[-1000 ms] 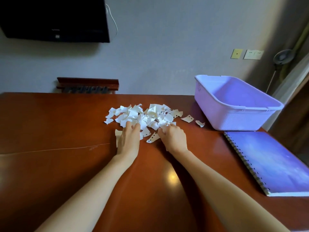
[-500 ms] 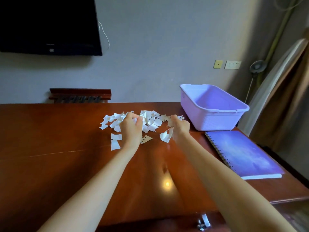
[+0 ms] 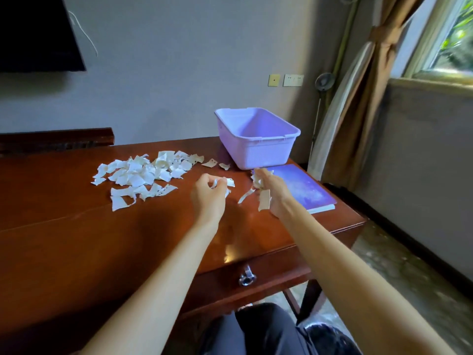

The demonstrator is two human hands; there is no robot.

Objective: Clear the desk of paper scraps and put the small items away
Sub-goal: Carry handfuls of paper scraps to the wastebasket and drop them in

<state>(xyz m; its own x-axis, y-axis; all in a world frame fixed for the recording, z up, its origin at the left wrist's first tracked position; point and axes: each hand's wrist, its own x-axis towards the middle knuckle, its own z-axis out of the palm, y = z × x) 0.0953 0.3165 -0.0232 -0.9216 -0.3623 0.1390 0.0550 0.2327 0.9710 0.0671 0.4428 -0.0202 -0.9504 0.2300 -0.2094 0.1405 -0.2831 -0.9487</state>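
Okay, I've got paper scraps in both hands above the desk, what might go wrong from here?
1. Strips dangle loosely from your right hand, so some may drop onto the desk or the notebook before reaching the bin.
2. Your left hand only pinches a few scraps, which might slip too.
3. Two stray scraps beside the bin lie apart from the main pile and could be missed.
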